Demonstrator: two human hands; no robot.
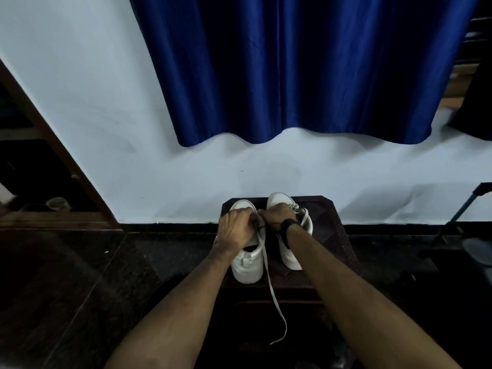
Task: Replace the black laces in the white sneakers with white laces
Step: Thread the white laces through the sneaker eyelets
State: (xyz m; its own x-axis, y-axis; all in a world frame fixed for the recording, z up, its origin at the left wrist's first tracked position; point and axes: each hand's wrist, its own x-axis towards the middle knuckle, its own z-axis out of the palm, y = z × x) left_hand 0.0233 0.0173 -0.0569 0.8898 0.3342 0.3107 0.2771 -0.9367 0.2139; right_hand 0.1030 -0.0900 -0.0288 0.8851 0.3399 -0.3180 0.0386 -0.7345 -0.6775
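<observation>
Threading white lace (pixel 269 278) into left sneaker (pixel 246 259) on dark stool (pixel 335 235): your left hand (pixel 235 226) and right hand (pixel 275 215) pinch it closed at eyelets. Right sneaker (pixel 290 251) looks white-laced; left one unfinished.

**No readable text in view**

You will find nothing to read here: no letters, numbers, brand marks or signs can be made out. The left sneaker (pixel 247 262) and the right sneaker (pixel 291 251) show plain white surfaces with no legible logo. The dark band on your right wrist (pixel 288 225) shows no legible display. The blue curtain (pixel 292 70) and the pale wall (pixel 93 115) carry no print either.
</observation>
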